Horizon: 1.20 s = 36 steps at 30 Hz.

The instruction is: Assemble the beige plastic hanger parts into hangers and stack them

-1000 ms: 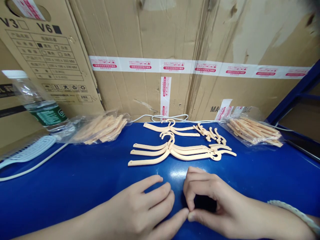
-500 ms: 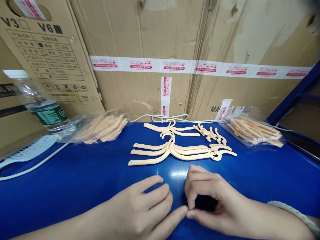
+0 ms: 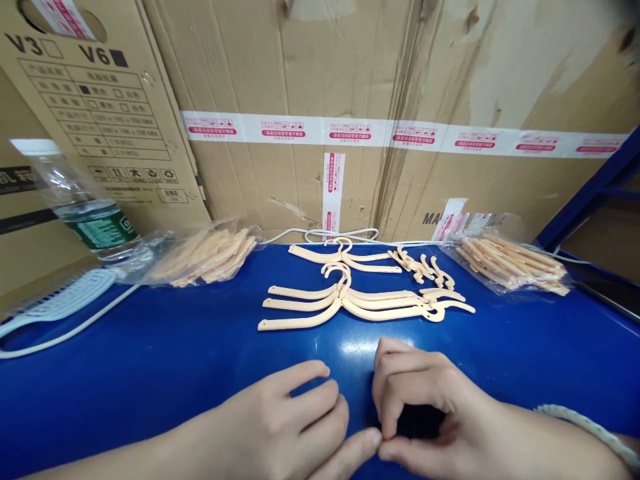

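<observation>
At the front of the blue table, my left hand (image 3: pixel 295 420) is palm down with its fingers apart and slightly bent. Its thumb tip meets the pinched fingertips of my right hand (image 3: pixel 425 407). The thumb and index finger of that right hand are pressed together in a ring; anything between them is too small to make out. Just beyond both hands lie several cream plastic folding clothes hangers (image 3: pixel 300 323), nested in a row. Another hanger (image 3: pixel 370 265) lies behind them. Small loose hook pieces (image 3: pixel 413 263) are heaped at its right end.
Clear bags of hanger parts stand left (image 3: pixel 210 257) and right (image 3: pixel 510 263). A water bottle (image 3: pixel 95 220), a light blue hairbrush (image 3: pixel 75 293) and a white cable (image 3: pixel 65 340) are at the left. Taped cardboard boxes (image 3: pixel 285 187) wall off the back.
My right hand has shifted slightly right and down, still pinched. My left hand has moved a little with it, thumb still at the pinch. The hangers stay put.
</observation>
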Each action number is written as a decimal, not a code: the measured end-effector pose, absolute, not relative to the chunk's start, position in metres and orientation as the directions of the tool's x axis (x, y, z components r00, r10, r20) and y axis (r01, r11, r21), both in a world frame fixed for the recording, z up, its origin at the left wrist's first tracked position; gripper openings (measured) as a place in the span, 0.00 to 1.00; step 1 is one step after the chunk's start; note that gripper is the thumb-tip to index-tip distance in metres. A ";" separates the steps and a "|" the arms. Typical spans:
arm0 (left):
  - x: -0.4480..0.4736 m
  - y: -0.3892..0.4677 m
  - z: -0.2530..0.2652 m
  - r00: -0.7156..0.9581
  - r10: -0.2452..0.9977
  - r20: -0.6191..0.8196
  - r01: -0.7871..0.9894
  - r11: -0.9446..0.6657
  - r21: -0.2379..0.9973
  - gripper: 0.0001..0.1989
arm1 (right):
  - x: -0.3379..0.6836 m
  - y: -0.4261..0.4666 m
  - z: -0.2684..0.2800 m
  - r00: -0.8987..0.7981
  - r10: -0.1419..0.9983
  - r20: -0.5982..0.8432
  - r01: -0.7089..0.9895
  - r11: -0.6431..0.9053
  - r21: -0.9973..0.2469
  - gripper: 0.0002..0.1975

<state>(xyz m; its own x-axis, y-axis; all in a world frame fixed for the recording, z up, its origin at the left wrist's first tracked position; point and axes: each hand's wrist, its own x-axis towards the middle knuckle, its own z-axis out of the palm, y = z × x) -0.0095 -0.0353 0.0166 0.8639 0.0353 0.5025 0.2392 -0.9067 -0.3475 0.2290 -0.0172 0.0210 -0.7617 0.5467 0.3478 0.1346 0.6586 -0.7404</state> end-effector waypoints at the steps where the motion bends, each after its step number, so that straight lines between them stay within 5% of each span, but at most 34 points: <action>1: -0.010 -0.035 0.017 0.866 0.042 0.499 0.243 -0.906 -0.345 0.14 | 0.229 -0.018 0.022 -0.757 0.547 0.357 0.128 0.660 -0.740 0.07; 6: -0.010 -0.035 0.021 0.871 0.183 0.455 0.331 -0.904 -0.271 0.17 | 0.227 -0.023 0.031 -0.793 0.510 0.333 0.102 0.651 -0.752 0.09; 10: -0.010 -0.034 0.022 0.874 0.125 0.470 0.280 -0.919 -0.276 0.17 | 0.233 -0.015 0.041 -0.769 0.518 0.375 0.138 0.707 -0.694 0.11; 17: -0.009 -0.036 0.024 0.877 0.147 0.457 0.305 -0.905 -0.295 0.16 | 0.272 0.051 0.045 -0.558 0.628 0.542 0.474 0.777 -0.413 0.06; 20: -0.007 -0.036 0.024 0.874 0.139 0.466 0.300 -0.908 -0.293 0.16 | 0.290 0.077 0.035 -0.581 0.655 0.484 0.626 0.739 -0.249 0.14; 25: -0.007 -0.036 0.025 0.875 0.140 0.464 0.305 -0.903 -0.303 0.16 | 0.298 0.091 0.019 -0.619 0.714 0.326 0.708 0.687 -0.161 0.25; 31: -0.008 -0.036 0.023 0.862 0.140 0.487 0.311 -0.905 -0.291 0.15 | 0.292 0.087 0.019 -0.667 0.712 0.220 0.696 0.701 -0.157 0.25; 36: -0.009 -0.036 0.020 0.857 0.146 0.495 0.323 -0.900 -0.293 0.12 | 0.285 0.099 0.017 -0.632 0.707 0.317 0.713 0.691 -0.119 0.21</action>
